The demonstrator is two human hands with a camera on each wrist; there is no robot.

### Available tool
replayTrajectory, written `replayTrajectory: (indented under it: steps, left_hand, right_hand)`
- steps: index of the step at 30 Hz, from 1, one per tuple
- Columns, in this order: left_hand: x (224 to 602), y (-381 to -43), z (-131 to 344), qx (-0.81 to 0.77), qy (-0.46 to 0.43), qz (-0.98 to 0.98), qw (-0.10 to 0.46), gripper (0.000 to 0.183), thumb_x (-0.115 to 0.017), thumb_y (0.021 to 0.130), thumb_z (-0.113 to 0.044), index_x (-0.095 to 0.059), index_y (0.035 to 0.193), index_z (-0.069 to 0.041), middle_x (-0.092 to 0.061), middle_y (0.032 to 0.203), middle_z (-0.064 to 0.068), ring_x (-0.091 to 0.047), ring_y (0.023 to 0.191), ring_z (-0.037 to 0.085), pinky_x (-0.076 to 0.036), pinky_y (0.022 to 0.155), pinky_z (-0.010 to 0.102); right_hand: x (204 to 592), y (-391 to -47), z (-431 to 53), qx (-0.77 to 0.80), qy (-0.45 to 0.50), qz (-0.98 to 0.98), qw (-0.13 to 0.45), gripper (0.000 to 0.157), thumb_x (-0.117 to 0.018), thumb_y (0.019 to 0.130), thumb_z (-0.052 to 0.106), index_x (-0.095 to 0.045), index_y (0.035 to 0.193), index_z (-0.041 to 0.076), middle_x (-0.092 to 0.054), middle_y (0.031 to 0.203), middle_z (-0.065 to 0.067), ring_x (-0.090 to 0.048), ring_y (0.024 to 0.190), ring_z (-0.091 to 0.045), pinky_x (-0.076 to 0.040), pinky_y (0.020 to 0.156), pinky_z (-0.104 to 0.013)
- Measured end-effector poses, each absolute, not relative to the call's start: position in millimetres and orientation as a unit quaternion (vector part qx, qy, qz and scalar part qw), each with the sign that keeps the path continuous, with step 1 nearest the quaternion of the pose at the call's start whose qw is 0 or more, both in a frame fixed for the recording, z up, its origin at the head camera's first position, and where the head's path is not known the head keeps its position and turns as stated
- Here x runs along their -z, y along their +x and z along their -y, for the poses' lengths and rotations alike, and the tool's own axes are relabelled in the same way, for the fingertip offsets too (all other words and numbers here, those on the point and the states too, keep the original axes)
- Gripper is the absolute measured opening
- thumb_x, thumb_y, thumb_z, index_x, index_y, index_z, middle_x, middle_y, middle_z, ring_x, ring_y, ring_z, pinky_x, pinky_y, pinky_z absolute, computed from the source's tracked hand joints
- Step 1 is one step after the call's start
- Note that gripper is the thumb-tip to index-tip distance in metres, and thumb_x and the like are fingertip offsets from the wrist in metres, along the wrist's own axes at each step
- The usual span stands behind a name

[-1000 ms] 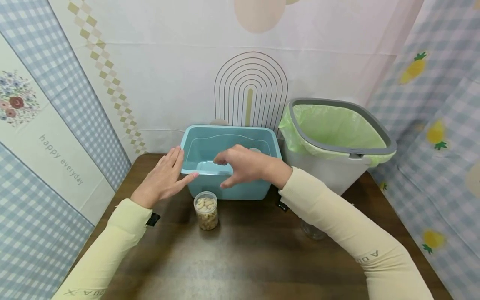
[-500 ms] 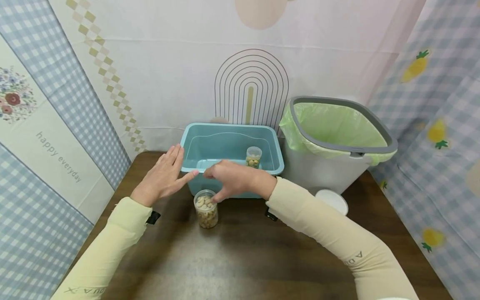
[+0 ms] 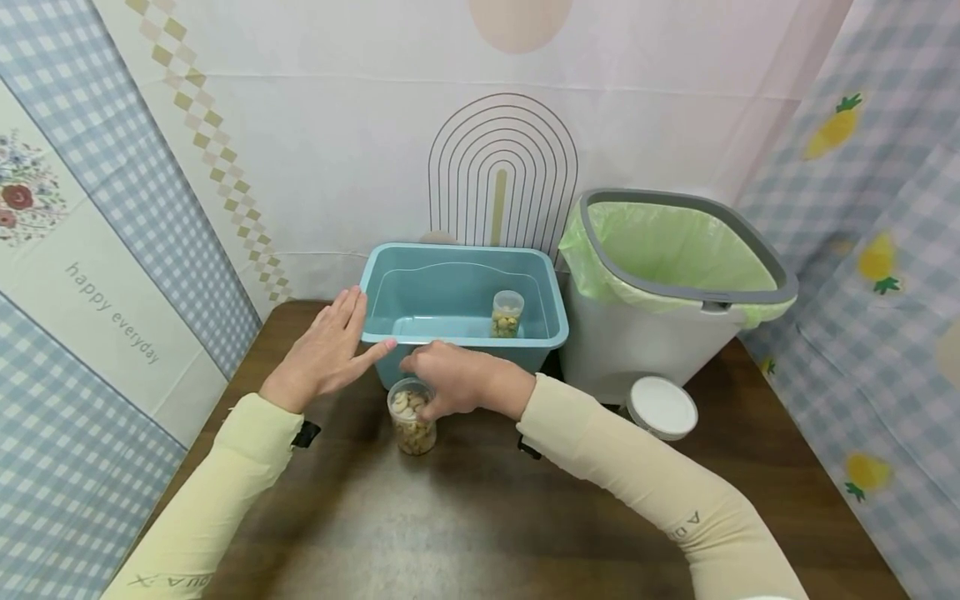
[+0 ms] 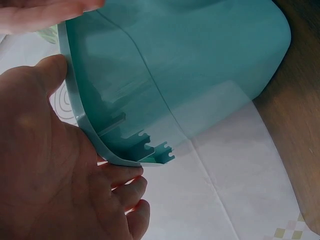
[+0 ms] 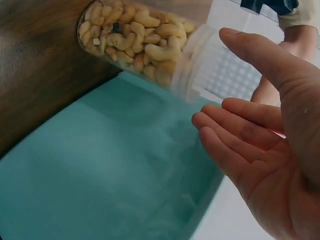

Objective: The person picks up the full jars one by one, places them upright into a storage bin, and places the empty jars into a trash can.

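My left hand [image 3: 326, 354] lies with straight fingers along the left end of a teal plastic tub [image 3: 465, 341], thumb at the front rim. In the left wrist view, the thumb and fingers [image 4: 131, 192] meet the rim. A clear jar of cashews [image 3: 414, 429] stands upright on the table before the tub. My right hand [image 3: 461, 379] is at the jar's top, thumb on the near side. In the right wrist view, thumb and fingers [image 5: 235, 125] are spread either side of the clear rim, with a gap. Inside the tub stands a smaller clear jar [image 3: 506, 315] with greenish-yellow contents.
A grey-rimmed bin [image 3: 637, 333] with a green liner stands right of the tub. In front of it is a container with a white lid [image 3: 663, 407]. A patterned cloth [image 3: 337, 167] hangs behind the dark wooden table [image 3: 480, 517].
My right hand has moved down and left from over the tub to the cashew jar. The smaller jar and the white-lidded container have come into sight. My left hand stays put.
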State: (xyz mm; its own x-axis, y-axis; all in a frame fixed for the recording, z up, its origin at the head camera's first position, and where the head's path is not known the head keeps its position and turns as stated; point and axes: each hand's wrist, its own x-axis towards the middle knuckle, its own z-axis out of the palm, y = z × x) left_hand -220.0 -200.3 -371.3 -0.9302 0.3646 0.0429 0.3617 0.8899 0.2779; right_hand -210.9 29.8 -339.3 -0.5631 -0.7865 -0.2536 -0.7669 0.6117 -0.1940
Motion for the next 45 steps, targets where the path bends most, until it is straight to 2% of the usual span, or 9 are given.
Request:
replayTrajectory:
  steps: [6,16,21,31,39,45]
  left_hand:
    - [372,-220,201,-0.145,0.188,-0.971,0.006,0.097,-0.042,0.109,-0.060,-0.005,0.166,0.010,-0.002,0.176,0.028,-0.005,0.165,0.046,-0.010,0.134,0.062]
    - [372,-220,200,-0.146,0.192,-0.971,-0.004,0.097,-0.043,0.109,-0.059,-0.007,0.165,0.011,-0.005,0.175,0.030,-0.007,0.164,0.047,-0.011,0.133,0.062]
    - [372,-220,200,-0.144,0.191,-0.971,-0.004,0.097,-0.043,0.109,-0.059,-0.007,0.165,0.011,-0.006,0.175,0.030,-0.008,0.164,0.047,-0.012,0.133,0.062]
    - [372,-220,200,-0.144,0.191,-0.971,-0.006,0.097,-0.043,0.109,-0.060,-0.009,0.165,0.011,-0.007,0.175,0.030,-0.008,0.164,0.048,-0.012,0.133,0.063]
    - [371,-219,199,-0.143,0.193,-0.971,-0.007,0.095,-0.044,0.110,-0.058,-0.009,0.165,0.012,-0.008,0.175,0.031,-0.009,0.164,0.048,-0.012,0.133,0.062]
    - [372,-220,200,-0.141,0.196,-0.970,-0.007,0.095,-0.043,0.110,-0.058,-0.009,0.165,0.012,-0.007,0.175,0.030,-0.009,0.164,0.047,-0.012,0.133,0.062]
  right_hand:
    - [353,-213,-25,0.024,-0.439,-0.885,0.154,0.074,-0.083,0.093,0.033,-0.053,0.152,-0.001,-0.062,0.150,-0.012,-0.062,0.136,-0.020,-0.054,0.112,-0.032]
    - [373,-221,-19,0.023,-0.449,-0.883,0.133,0.063,-0.086,0.089,0.034,-0.064,0.139,0.003,-0.073,0.125,-0.005,-0.071,0.110,-0.015,-0.060,0.090,-0.025]
    - [374,-223,-18,0.024,-0.452,-0.882,0.127,0.061,-0.088,0.087,0.036,-0.066,0.135,0.004,-0.073,0.120,-0.005,-0.070,0.101,-0.012,-0.059,0.083,-0.023]
    - [371,-220,-22,0.017,-0.463,-0.876,0.134,0.060,-0.089,0.086,0.036,-0.068,0.132,0.004,-0.074,0.117,-0.004,-0.070,0.096,-0.009,-0.059,0.081,-0.022]
    - [359,-213,-31,0.000,-0.481,-0.865,0.142,0.050,-0.088,0.087,0.036,-0.071,0.124,0.007,-0.071,0.103,0.000,-0.062,0.079,-0.007,-0.051,0.068,-0.021]
    - [343,-205,-42,0.009,-0.487,-0.861,0.146,0.052,-0.087,0.088,0.036,-0.070,0.127,0.006,-0.073,0.110,-0.001,-0.065,0.084,-0.006,-0.054,0.071,-0.019]
